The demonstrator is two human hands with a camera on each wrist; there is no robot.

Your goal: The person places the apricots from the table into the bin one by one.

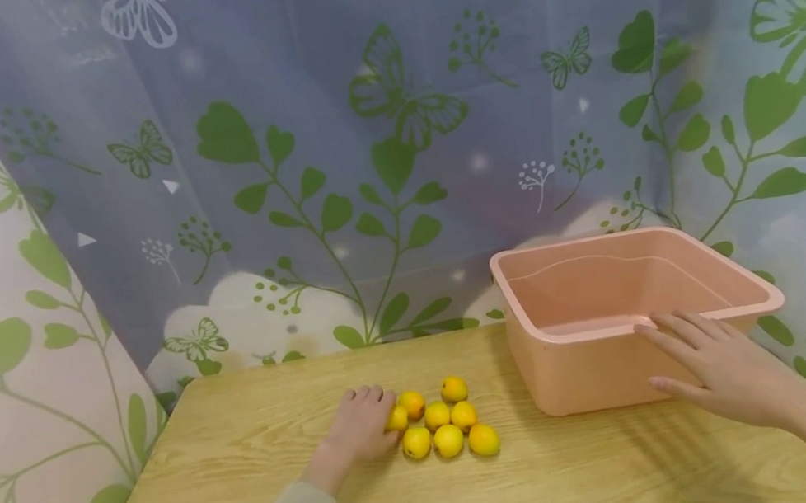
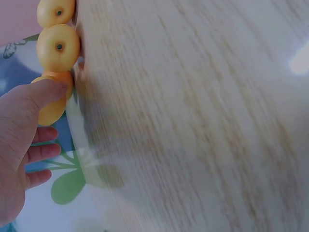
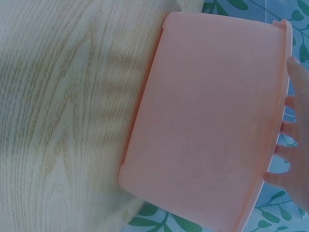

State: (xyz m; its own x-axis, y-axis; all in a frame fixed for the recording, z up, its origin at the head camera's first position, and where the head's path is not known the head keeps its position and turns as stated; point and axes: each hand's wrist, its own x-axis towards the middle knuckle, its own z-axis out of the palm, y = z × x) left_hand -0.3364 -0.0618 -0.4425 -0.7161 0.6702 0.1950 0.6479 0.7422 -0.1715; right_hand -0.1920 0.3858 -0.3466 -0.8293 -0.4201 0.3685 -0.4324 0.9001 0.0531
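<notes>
Several small yellow citrus fruits (image 1: 449,440) lie in a loose group on the wooden table. At the group's left edge, my left hand (image 1: 361,424) holds one yellow citrus fruit (image 1: 396,418), partly covered by the fingers. The left wrist view shows the thumb across this fruit (image 2: 52,112), with the other fingers beyond it. A pink plastic basin (image 1: 595,366) stands to the right of the fruits. Over its near rim, my right hand (image 1: 730,370) is spread with fingers extended. In the right wrist view, the right fingertips are right at the basin's rim (image 3: 285,87).
The light wooden table (image 1: 248,468) reaches back to a curtain (image 1: 319,170) printed with green leaves and butterflies. More of this printed cloth hangs at the left and right sides. Other fruits sit close against the held one.
</notes>
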